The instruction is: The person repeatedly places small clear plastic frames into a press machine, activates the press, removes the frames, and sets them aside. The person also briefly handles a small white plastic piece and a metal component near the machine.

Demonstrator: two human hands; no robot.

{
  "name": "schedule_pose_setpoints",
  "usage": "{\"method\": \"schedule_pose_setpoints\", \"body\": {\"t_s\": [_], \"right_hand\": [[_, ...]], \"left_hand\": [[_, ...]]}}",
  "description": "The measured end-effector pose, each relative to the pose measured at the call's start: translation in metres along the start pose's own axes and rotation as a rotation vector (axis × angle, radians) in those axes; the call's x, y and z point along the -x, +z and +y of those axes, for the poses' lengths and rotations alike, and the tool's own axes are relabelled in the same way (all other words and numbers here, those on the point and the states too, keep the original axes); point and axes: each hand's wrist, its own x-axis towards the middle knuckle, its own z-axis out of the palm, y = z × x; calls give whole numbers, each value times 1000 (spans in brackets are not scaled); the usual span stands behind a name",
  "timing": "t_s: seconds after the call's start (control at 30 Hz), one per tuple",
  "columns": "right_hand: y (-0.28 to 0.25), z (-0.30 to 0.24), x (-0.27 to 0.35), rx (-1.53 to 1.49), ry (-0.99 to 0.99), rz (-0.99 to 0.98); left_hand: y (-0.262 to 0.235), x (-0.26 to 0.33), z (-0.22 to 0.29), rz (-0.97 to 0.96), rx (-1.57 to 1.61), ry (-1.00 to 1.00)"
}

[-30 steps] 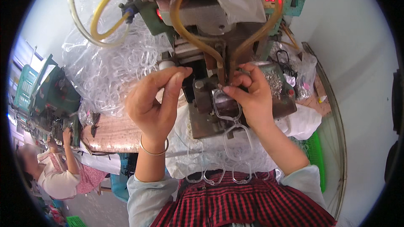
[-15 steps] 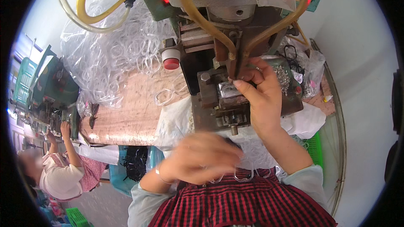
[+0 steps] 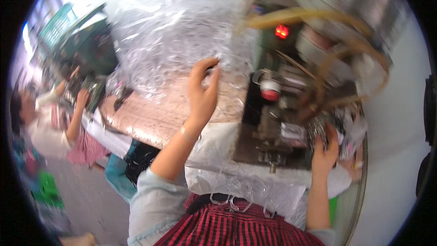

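Note:
My left hand (image 3: pixel 202 92) reaches out over the wooden bench, close to a big heap of clear plastic rings (image 3: pixel 170 41). Its thumb and forefinger are curved with a gap between them, and I see nothing held. On the right, my right hand (image 3: pixel 326 150) is at a pile of small metal pieces (image 3: pixel 316 131) beside the press. Its fingers are apart and dip to the pile; their tips are blurred. The bench press (image 3: pixel 284 109) has a red push button (image 3: pixel 270 94) and a shiny metal block (image 3: pixel 292 131) at its working spot.
Yellow-brown hoses (image 3: pixel 314 16) loop over the press. White cloth (image 3: pixel 211 148) hangs at the bench front, and clear rings (image 3: pixel 232 202) lie at my lap. Left, a co-worker (image 3: pixel 50 123) sits at another green machine (image 3: pixel 91 41); a blue bin (image 3: pixel 119 177) holds black strips.
The view has swung left. My left hand has gone from over my lap out to the plastic rings. My right hand has left the press's working spot for the metal pieces.

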Motion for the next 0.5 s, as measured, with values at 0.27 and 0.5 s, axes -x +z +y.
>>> {"method": "schedule_pose_setpoints", "body": {"t_s": [0.27,0.5], "right_hand": [[12,60,28,423,-213,142],[-9,81,34,383,-80,203]], "left_hand": [[108,-179,-98,-646,-820,212],[190,-197,-156,-781,-1031,-42]]}}
